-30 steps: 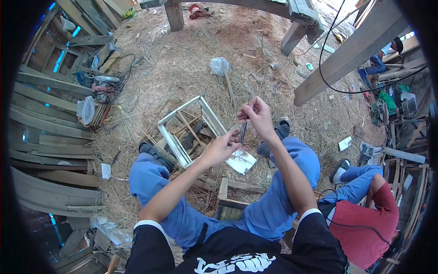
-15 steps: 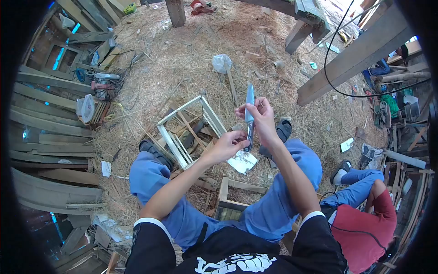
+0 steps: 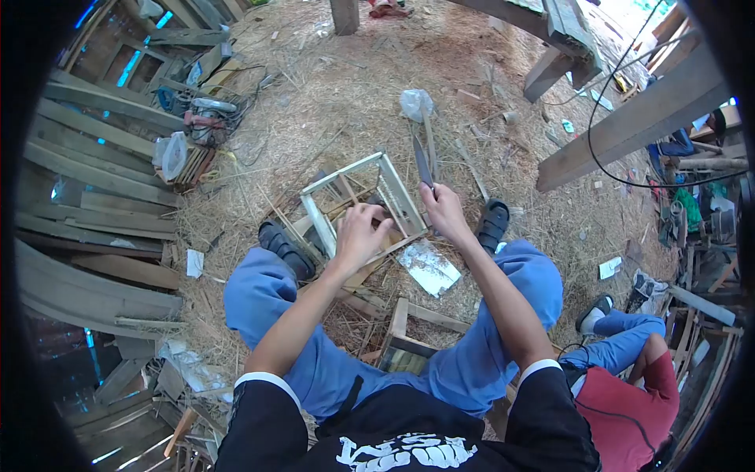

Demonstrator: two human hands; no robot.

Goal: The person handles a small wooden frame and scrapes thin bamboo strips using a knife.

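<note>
In my right hand (image 3: 445, 214) is the handle of a knife (image 3: 422, 163), its blade pointing away from me. My left hand (image 3: 362, 234) is over a pale wooden frame (image 3: 343, 172) on the ground between my feet. Its thumb stands apart from its bent fingers, and I see nothing held in it; whether the fingertips touch the wood strips inside the frame, I cannot tell. Just below the right hand a white sheet (image 3: 431, 269) sprinkled with shavings lies on the ground. Nearer me stands a small wooden box-like piece (image 3: 399, 321).
A person in a red shirt (image 3: 625, 409) sits at my right. Wooden posts (image 3: 629, 126) and a dark cable (image 3: 591, 134) are at upper right. Boards (image 3: 102, 200), a power tool (image 3: 208, 122) and a plastic bag (image 3: 174, 156) line the left. Another plastic bag (image 3: 416, 104) lies ahead.
My left hand has left the knife and moved left over the frame. The knife stays in my right hand, now gripped by its handle and tilted left. The view has shifted slightly.
</note>
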